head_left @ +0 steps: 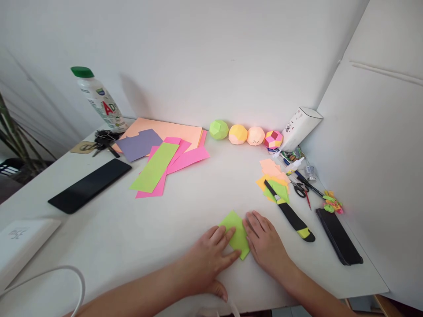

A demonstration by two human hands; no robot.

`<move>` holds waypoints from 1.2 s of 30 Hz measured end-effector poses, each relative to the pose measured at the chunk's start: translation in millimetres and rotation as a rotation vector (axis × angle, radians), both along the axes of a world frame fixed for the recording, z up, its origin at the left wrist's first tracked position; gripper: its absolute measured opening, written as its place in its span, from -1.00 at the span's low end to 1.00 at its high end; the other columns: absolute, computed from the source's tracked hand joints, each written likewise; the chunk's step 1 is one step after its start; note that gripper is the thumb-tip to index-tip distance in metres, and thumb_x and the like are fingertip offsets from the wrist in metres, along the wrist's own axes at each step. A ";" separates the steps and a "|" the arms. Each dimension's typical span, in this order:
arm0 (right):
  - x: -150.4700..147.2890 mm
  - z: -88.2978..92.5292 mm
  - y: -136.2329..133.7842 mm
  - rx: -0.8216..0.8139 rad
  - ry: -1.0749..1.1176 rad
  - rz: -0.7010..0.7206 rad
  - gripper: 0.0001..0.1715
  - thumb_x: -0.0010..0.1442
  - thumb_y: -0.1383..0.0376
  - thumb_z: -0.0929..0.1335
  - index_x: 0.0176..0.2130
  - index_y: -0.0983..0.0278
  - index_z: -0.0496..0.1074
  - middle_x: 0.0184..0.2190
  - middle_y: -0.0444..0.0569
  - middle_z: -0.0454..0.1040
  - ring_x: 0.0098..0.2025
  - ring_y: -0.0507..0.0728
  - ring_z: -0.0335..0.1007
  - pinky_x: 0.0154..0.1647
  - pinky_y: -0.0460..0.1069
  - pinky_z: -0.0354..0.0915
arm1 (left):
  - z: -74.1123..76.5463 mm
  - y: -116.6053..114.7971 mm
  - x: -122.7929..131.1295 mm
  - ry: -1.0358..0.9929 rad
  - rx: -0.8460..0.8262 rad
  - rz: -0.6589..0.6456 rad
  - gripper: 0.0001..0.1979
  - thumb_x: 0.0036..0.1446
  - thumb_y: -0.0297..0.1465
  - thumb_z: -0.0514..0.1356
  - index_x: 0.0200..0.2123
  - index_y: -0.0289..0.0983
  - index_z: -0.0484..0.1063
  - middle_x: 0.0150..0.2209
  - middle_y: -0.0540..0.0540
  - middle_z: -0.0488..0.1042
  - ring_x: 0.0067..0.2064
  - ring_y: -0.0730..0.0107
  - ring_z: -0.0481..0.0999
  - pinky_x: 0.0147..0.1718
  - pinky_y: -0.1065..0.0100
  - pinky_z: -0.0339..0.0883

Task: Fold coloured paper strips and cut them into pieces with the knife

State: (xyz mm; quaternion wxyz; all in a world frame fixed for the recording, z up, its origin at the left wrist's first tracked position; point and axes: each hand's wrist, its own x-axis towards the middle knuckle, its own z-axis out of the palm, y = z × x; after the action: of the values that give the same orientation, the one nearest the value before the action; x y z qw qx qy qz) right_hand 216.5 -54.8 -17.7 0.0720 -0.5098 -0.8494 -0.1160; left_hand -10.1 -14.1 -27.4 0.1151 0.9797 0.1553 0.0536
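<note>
A small piece of light green paper lies flat on the white table near its front edge. My left hand rests on its left part, with spread fingertips touching the sheet. Along its right edge lies my right hand, fingers stretched out and flat. Part of the paper is covered by my fingers. To the right of my right hand is a black and yellow-green utility knife, its blade end over small green, yellow and peach paper pieces.
Green, pink, purple and peach sheets lie at the back left, near a bottle, keys and a black phone-like slab. Several paper polyhedra line the wall. Scissors and a black case sit right.
</note>
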 end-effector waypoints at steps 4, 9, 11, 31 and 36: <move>8.7 0.8 -16.4 0.046 -0.004 0.017 -0.62 0.26 0.47 0.18 0.00 0.42 0.43 0.03 0.22 0.42 0.11 0.29 0.28 -0.01 0.19 0.34 | 4.0 -0.2 0.4 0.015 -0.023 0.000 -0.13 -0.07 0.24 0.08 0.21 -0.15 0.17 0.25 -0.40 0.10 0.12 -0.19 0.21 0.06 -0.09 0.05; 13.1 7.4 -23.3 0.060 0.128 0.025 -0.70 0.25 0.47 0.21 -0.14 0.39 0.49 -0.07 0.16 0.49 0.03 0.24 0.34 -0.06 0.15 0.39 | 3.9 -0.6 0.6 0.043 -0.048 0.000 -0.09 -0.10 0.23 0.12 0.23 -0.14 0.12 0.27 -0.42 0.05 0.14 -0.24 0.18 0.06 -0.12 0.03; 11.2 10.5 -19.5 0.041 0.202 -0.020 -0.73 0.25 0.44 0.22 -0.24 0.34 0.50 -0.09 0.13 0.49 0.01 0.23 0.35 -0.05 0.15 0.39 | 2.8 -0.6 0.1 0.046 -0.049 0.002 -0.09 -0.09 0.22 0.13 0.24 -0.14 0.11 0.28 -0.42 0.03 0.15 -0.24 0.17 0.06 -0.13 0.03; 0.7 -5.0 -16.0 -0.121 -0.022 -0.099 -0.47 0.26 0.30 0.21 0.19 0.39 0.25 0.25 0.22 0.14 0.30 0.38 -0.07 0.18 0.29 0.07 | 6.8 2.2 4.9 0.024 -0.077 0.031 -0.28 0.01 0.22 0.02 0.08 -0.14 0.29 0.24 -0.35 0.13 0.07 -0.14 0.24 0.01 -0.06 0.11; -1.3 -4.7 -15.2 -0.112 -0.003 -0.101 -0.50 0.30 0.26 0.18 0.17 0.38 0.28 0.23 0.21 0.19 0.27 0.36 0.01 0.17 0.29 0.07 | 10.2 5.1 19.8 0.052 0.017 0.166 -0.77 0.26 -0.23 0.08 -0.21 -0.27 0.38 0.21 -0.25 0.22 -0.04 0.10 0.31 -0.08 0.11 0.20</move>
State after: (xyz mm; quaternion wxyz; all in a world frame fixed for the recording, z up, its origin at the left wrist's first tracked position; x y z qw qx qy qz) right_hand 215.2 -70.1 -22.3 0.0360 -0.5551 -0.8278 -0.0727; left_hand 9.7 -9.0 -17.2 0.0980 0.9654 0.2385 0.0387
